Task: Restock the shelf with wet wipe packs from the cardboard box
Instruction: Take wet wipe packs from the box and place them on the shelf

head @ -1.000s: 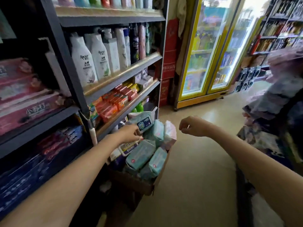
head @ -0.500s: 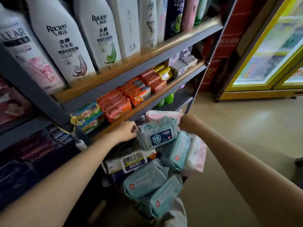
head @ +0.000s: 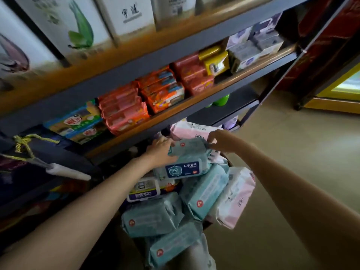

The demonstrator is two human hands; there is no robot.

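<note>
Wipe pack (head: 188,152) atop the box pile, below the shelf edge (head: 155,121) | left hand (head: 161,151) fingers curled on its left end | right hand (head: 220,141) pinching its right end

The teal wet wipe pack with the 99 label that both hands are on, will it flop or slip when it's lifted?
The teal wet wipe pack looks soft: its film wrinkles where the left hand and right hand grip it, so it probably sags. The glossy wrapper may be slippery. It rests on a loose pile, so neighbours could shift.
</note>
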